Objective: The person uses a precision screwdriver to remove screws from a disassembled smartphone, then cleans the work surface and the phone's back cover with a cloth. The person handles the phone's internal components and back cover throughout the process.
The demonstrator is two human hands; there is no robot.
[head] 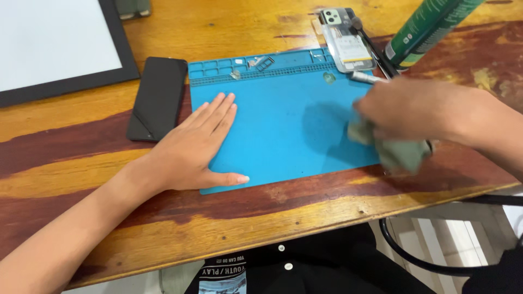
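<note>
The left hand (199,144) lies flat and open, palm down, on the near left corner of the blue rectangular silicone work mat (283,122), fingers spread and pointing away, thumb along the mat's near edge. At the mat's right side the right hand (406,109) is closed around a crumpled grey-green cloth (400,149) — the cloth is pressed on the mat's right edge and hangs partly off it onto the polished wooden table (163,218). Just left of the mat lies a black smartphone (158,98), face down. Along the mat's far edge runs a row of small compartments (256,64) holding tiny parts. Just beyond the mat's far right corner rests an opened phone with its back removed (343,41), and beside it a green spray can (430,27), tilted. Far left of the mat sits a black-framed white board (54,43).
</note>
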